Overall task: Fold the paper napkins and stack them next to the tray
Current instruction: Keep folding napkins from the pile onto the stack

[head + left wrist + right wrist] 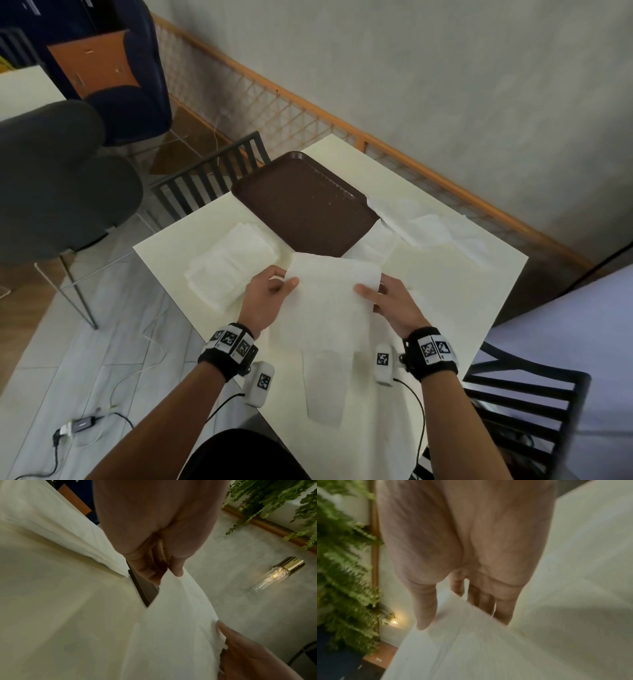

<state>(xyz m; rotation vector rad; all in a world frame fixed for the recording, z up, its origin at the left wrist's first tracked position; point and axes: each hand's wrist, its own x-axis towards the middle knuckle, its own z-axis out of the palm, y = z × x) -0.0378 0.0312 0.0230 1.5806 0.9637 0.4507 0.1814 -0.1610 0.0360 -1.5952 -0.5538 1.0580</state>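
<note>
Now both hands hold 1 unfolded paper napkin [329, 301] lifted above the near middle of the table [445, 274]. Left hand [265, 296] pinches its far left corner between thumb and fingers; right hand [390, 301] pinches the far right edge likewise. Just beyond lies the brown tray [305, 205], a folded stack [233, 263] left of it, loose napkins [428, 222] right.
</note>
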